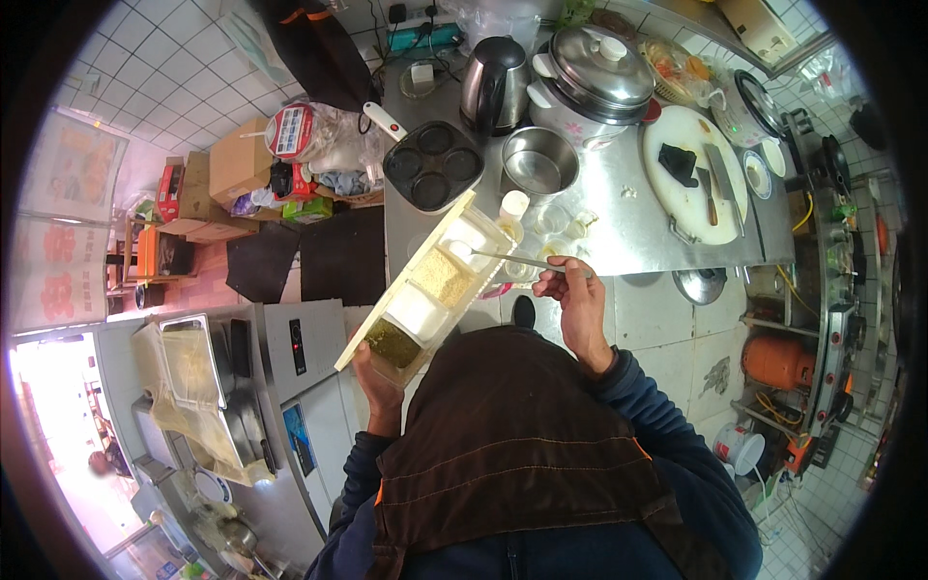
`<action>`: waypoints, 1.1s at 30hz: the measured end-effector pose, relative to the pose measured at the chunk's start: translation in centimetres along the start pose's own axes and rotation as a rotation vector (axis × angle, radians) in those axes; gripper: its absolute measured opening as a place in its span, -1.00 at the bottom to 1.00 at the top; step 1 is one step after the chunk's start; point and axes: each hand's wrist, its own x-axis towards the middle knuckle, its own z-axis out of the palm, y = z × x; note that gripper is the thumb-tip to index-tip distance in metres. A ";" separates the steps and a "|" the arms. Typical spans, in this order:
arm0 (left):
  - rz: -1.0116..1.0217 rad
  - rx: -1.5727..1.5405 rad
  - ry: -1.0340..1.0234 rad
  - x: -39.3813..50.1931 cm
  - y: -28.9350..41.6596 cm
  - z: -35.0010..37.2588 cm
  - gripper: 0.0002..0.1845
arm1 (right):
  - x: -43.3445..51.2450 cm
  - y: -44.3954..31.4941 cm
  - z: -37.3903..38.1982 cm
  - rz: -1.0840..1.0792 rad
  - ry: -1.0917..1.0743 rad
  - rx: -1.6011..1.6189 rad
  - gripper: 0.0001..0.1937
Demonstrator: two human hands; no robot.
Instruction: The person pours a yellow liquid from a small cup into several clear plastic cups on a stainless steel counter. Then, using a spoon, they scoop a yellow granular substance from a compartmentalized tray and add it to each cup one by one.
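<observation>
My left hand (378,391) grips the near end of a long seasoning box (406,286) with a cream lid tipped up along its left side. Inside are separate compartments: dark green flakes (392,345) nearest me, a white substance (419,313), pale tan granules (444,278), and more white at the far end. Between the fingers of my right hand (580,301) is the handle of a small metal spoon (525,262). Its bowl reaches into the far white compartment, where it seems to carry some white powder.
Beyond the box stands a steel table (609,210) holding a four-hole pan (433,165), a steel pot (540,161), a kettle (496,85), a lidded cooker (598,80) and small glass cups (552,217). Knives rest on a round cutting board (694,174). An orange gas cylinder (779,362) is at right.
</observation>
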 end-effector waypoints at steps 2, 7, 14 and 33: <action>-0.008 -0.019 0.015 0.0 -0.2 -0.2 -0.36 | 0.1 0.0 0.0 -0.010 0.002 0.005 -0.60; -0.003 -0.025 0.003 0.1 -0.4 -0.6 -0.38 | 0.4 0.0 -0.1 0.006 -0.005 -0.010 -0.61; -0.002 -0.071 -0.009 0.0 -0.4 -0.5 -0.40 | 0.9 0.1 -0.2 -0.002 0.004 -0.015 -0.62; -0.043 -0.023 0.027 0.4 -0.1 0.1 -0.36 | 1.2 -0.3 -0.6 0.020 -0.001 -0.012 -0.61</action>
